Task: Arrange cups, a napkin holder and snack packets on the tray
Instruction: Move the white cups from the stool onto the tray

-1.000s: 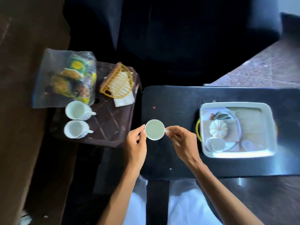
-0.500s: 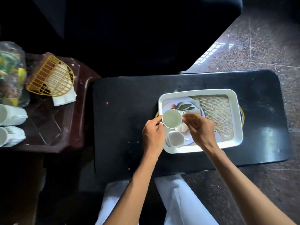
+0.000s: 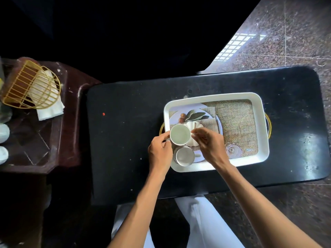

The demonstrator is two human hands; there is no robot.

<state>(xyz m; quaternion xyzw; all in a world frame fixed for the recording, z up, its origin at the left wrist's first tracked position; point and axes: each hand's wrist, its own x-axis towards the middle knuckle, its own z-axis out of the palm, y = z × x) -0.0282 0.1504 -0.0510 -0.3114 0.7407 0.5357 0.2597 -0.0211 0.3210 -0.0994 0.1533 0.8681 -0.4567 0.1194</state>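
One black table [image 3: 125,140]: carries the tray straight ahead of the person, within reach of both arms.
One brown side table [image 3: 71,122], at the left: staging place for goods not yet moved.
One white tray [image 3: 263,122], on the black table, with a printed liner. Its right half is bare, probably kept for the holder and packets.
One gold wire napkin holder [image 3: 30,85], on the side table, tilted, napkins inside.
Two hands: the left hand [image 3: 160,151] curls its fingers against the held cup's left wall. The right hand [image 3: 209,144] pinches its right side, with the handle hidden. The double grip likely keeps it level.
One held cup [image 3: 180,134], mouth up, over the tray's left end. Whether it touches down cannot be told.
One second cup [image 3: 185,156], standing on the tray just beside it, so the cups group together.
Two spare cups [image 3: 3,130], at the side table's left edge.
Snack packets: not made out.
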